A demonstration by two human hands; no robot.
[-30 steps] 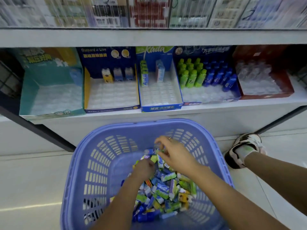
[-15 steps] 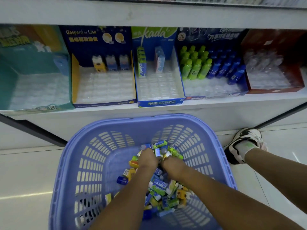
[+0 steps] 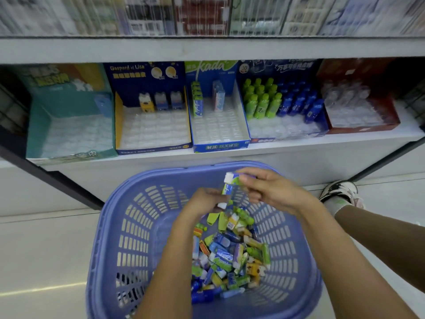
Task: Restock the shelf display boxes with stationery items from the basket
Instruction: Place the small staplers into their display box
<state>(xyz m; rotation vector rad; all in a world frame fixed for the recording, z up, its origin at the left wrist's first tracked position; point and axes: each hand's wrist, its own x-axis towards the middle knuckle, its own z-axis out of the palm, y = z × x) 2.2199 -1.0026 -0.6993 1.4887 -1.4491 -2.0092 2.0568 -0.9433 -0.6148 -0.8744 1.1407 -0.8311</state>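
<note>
Head | right hand [image 3: 271, 192] pinches eraser [image 3: 230, 179] | left hand [image 3: 204, 201] apparently grips second eraser [image 3: 222, 205] | over basket [image 3: 110, 226]

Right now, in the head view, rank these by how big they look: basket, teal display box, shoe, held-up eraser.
1. basket, largest by far, though also nearest the camera
2. teal display box
3. shoe
4. eraser, clearly smallest

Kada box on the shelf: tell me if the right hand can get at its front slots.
Probably yes. The right hand, gripping an eraser, hangs over the basket just before the Kada box, whose front rows lie open and unblocked.
</note>
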